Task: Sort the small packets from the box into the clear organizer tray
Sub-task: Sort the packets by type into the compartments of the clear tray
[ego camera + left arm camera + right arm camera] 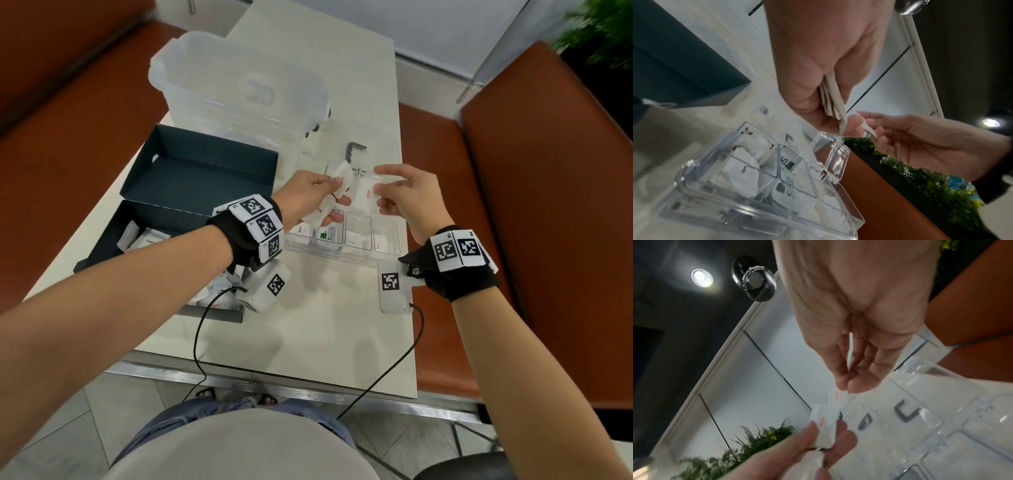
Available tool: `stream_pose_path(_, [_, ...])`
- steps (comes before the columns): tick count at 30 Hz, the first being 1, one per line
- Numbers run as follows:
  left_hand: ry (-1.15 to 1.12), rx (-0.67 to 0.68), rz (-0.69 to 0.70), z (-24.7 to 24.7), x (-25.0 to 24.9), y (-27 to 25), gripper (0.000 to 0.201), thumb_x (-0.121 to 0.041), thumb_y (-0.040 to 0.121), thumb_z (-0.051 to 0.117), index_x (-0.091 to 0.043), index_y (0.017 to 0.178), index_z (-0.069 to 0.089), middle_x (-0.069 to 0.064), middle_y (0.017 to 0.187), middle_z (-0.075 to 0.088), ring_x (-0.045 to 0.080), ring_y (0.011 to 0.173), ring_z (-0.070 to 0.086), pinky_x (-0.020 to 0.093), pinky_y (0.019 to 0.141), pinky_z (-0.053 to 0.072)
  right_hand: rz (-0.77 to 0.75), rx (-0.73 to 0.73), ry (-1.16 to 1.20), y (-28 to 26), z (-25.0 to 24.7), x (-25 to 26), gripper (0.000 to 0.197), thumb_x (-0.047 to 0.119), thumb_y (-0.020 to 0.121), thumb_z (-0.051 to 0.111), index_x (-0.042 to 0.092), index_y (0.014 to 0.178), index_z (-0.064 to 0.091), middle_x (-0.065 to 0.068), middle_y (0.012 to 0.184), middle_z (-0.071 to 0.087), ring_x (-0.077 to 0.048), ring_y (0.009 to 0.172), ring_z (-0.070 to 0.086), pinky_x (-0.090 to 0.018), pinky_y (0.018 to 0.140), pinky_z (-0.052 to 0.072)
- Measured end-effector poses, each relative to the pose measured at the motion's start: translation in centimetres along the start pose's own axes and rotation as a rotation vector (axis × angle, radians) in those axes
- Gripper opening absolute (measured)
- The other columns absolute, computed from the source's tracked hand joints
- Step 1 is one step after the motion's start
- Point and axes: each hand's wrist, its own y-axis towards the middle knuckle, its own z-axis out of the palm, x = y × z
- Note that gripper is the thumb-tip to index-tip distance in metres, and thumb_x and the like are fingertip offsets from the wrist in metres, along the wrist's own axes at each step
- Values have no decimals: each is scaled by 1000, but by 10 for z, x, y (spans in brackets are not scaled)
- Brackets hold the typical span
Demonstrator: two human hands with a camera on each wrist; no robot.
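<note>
Sorting is partly done: the tray [356,255] on the desk [325,325] holds packets in several compartments, one reading "Stevia" [329,235]. More packets wait in the box [137,240]. The left hand [310,198] grips a bunch of packets [340,180]; the right hand [411,198] pinches one packet [835,396] above the tray.

A pale table [308,329] with a metal near edge is standing between two rust-brown upholstered benches [555,192], one running along each side. Grey floor tiles [61,421] are showing at the near left. White wall panels [438,31] are closing the far end, green foliage [599,31] is filling the far right corner, and a round ceiling light [701,277] is glowing overhead.
</note>
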Motion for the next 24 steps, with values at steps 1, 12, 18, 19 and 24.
stream_pose_path(1, [7,4,-1,2,1,0,30,-26,101,50,-1,115,60,10,98,72,20,59,68,23,44,50,5,-29,79,-1,2,0,22,-1,86,62,10,105,68,-10,74,66,-15,61,62,-24,62,54])
stream_pose_path(12, [-1,142,16,12,-2,-15,33,-29,101,50,-1,113,60,7,81,69,15,52,66,23,45,50,-59,-122,49,-3,19,-6,11,6,83,69,9,93,71,-9,64,71,-23,60,71,-35,65,61])
stream_pose_path(18, [33,158,29,12,-1,-12,32,-19,102,48,4,122,58,12,98,71,16,59,68,24,48,52,-70,-125,10,-2,18,-3,8,11,80,72,13,88,72,-6,62,69,-18,56,68,-31,60,58])
stream_pose_path(19, [32,166,28,13,-1,-12,33,-19,103,47,4,123,57,15,103,71,16,59,68,25,49,52,-70,-128,-21,-1,17,-3,7,14,80,72,16,87,72,-4,64,70,-14,55,66,-27,58,56])
stream_pose_path(24, [42,191,25,15,-1,-11,31,-19,103,47,4,121,57,18,107,70,17,57,68,23,44,49,-66,13,-116,10,0,-3,10,15,85,68,23,91,72,5,79,72,-1,58,59,-13,51,46])
